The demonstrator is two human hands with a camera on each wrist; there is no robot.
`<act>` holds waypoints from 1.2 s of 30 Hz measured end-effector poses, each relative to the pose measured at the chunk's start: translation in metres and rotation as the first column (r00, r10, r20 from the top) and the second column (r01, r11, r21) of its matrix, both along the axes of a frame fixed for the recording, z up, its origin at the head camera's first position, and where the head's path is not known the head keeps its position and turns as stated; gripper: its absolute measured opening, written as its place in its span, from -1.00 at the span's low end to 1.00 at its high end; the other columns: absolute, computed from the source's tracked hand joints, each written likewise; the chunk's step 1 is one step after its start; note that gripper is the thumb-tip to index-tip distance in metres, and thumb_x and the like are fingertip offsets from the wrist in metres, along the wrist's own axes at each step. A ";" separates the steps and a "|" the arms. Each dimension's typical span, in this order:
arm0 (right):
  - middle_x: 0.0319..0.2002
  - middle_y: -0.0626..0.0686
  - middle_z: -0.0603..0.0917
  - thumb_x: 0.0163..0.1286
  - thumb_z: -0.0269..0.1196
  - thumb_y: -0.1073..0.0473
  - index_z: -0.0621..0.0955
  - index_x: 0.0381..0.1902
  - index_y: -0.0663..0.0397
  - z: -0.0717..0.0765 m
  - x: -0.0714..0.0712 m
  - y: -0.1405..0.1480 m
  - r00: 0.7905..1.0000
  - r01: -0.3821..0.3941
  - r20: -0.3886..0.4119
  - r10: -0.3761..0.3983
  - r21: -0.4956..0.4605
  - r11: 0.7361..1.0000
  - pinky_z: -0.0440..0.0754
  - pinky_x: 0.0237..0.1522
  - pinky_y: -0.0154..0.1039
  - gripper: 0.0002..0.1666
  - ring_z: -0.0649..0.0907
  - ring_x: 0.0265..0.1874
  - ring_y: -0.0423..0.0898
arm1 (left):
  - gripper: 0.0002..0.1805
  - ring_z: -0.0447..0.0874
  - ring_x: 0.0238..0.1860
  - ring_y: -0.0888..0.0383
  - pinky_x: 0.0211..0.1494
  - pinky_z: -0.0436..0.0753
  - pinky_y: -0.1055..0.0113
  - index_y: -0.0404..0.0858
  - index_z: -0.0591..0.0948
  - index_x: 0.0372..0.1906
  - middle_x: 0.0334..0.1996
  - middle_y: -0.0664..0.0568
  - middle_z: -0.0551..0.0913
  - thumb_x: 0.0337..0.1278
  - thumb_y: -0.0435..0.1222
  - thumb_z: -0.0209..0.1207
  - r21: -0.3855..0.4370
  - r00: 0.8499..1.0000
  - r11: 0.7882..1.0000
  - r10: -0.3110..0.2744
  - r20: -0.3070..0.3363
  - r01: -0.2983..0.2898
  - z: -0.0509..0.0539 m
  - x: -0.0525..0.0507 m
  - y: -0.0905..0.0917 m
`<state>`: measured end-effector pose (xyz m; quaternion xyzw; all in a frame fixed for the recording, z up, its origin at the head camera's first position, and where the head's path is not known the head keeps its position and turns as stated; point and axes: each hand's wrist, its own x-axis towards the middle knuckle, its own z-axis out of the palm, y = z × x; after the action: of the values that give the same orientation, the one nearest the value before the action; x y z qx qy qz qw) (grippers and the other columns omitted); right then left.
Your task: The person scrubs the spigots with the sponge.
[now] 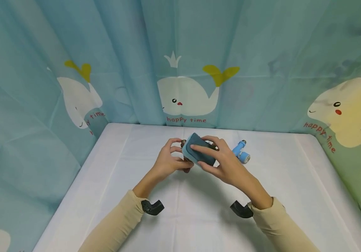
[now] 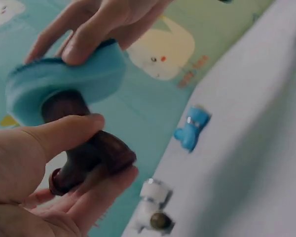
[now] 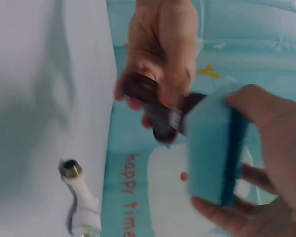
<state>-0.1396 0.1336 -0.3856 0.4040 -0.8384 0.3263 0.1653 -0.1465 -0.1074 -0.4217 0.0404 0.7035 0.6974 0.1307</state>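
My left hand [image 1: 166, 159] grips a dark brown, glossy branched piece [image 2: 84, 160] that looks like a pipe fitting, with the thumb across its body. A two-layer sponge [image 1: 196, 139], light blue with a darker blue face, is pinched by my right hand [image 1: 227, 162]. In the left wrist view, the sponge's light side lies against the upper end of the brown piece, hiding part of it. From the head view, the sponge and fingers cover most of the brown piece. Both are held above the table.
A blue branched fitting [image 1: 238, 148] lies on the white-covered table [image 1: 180, 210], right of my hands. A white fitting with a brassy end [image 3: 80, 192] lies there too, hidden by my right hand in the head view. A blue-green whale-print curtain [image 1: 130, 70] encloses the table's back and sides.
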 end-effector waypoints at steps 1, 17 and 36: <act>0.32 0.24 0.46 0.30 0.47 0.21 0.64 0.31 -0.16 0.001 -0.001 0.000 1.000 0.007 -0.001 -0.007 0.024 1.000 0.64 -0.17 -0.03 -0.39 0.52 0.16 0.18 | 0.00 0.80 -0.39 -0.05 -0.26 0.78 0.13 -0.08 0.27 0.44 0.00 -0.16 0.62 -0.12 -0.45 0.57 -0.048 1.000 0.999 0.005 -0.027 -0.006 0.000 0.000 -0.001; 0.31 0.26 0.47 0.28 0.49 0.18 0.65 0.30 -0.09 -0.013 -0.011 0.021 0.994 0.103 0.049 -0.102 -0.020 0.994 0.69 -0.21 -0.01 -0.39 0.62 0.01 0.12 | 0.03 0.82 -0.16 -0.10 -0.15 0.79 0.06 -0.04 0.12 0.40 0.07 -0.35 0.63 -0.07 -0.68 0.42 0.181 0.999 0.983 -0.046 0.012 0.043 -0.002 -0.003 -0.009; 0.27 0.26 0.51 0.24 0.51 0.25 0.66 0.29 -0.06 -0.030 -0.008 0.045 0.985 0.154 0.088 -0.147 -0.078 0.985 0.72 -0.18 0.05 -0.37 0.68 -0.07 0.09 | -0.49 0.76 -0.04 -0.06 -0.06 0.78 -0.02 -0.14 0.13 0.29 -0.07 -0.23 0.69 0.48 -0.55 0.05 0.353 0.981 0.917 -0.193 -0.013 0.185 -0.003 0.005 -0.010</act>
<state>-0.1478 0.1786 -0.4157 0.3182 -0.8581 0.3645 0.1719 -0.1419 -0.1172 -0.4246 0.1232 0.5586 0.7965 0.1961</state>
